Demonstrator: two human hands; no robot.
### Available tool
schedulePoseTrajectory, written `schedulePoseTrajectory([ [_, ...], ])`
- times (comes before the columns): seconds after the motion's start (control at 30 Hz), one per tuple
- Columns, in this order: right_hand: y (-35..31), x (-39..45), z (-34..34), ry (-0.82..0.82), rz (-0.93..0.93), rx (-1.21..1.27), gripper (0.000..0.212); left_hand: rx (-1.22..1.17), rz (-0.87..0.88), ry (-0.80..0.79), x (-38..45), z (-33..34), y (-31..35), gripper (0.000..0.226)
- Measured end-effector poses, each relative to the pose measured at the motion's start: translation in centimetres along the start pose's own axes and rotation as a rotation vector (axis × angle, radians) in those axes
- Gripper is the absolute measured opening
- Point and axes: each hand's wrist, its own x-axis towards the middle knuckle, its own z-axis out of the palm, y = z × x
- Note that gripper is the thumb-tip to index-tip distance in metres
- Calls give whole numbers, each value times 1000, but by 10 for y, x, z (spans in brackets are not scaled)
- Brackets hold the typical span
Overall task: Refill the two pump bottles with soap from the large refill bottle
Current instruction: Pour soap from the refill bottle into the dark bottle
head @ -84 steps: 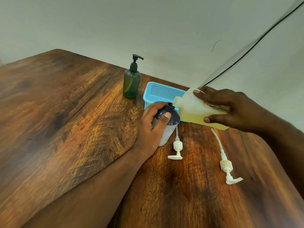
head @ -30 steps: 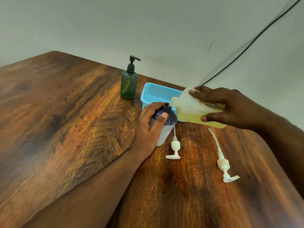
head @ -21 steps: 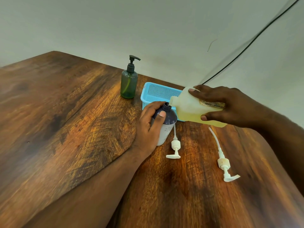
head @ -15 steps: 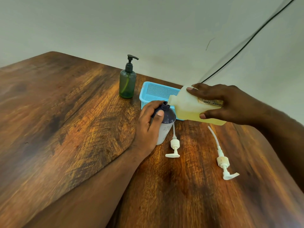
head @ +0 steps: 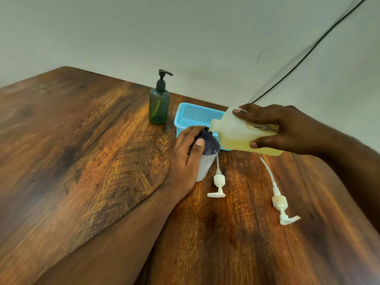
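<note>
My left hand [head: 186,159] grips a purple-and-white bottle [head: 207,159] that stands upright on the wooden table [head: 82,161] with its neck uncapped. My right hand [head: 281,128] holds the translucent refill bottle [head: 232,130] tipped on its side, yellow soap pooled low inside, its mouth touching the purple bottle's neck. A small white pump head [head: 218,182] lies on the table just right of the purple bottle. A larger white pump head [head: 277,198] with a long tube lies further right. The green pump bottle [head: 159,103], black pump fitted, stands upright behind.
A light blue perforated basket [head: 195,115] sits behind the two held bottles, against the wall. A black cable [head: 308,50] runs diagonally down the wall to the table's back edge. Bare wood stretches to the left and front.
Both hands keep the same hold and the refill bottle stays tipped over the purple bottle's neck. Only the view has shifted slightly.
</note>
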Motion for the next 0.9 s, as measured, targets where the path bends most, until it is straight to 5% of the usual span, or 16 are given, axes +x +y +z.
schedulePoseTrajectory([
  [0.9,-1,2,2,-8,15,-14,69,-41,-114,-112,13,-15,-1,44],
])
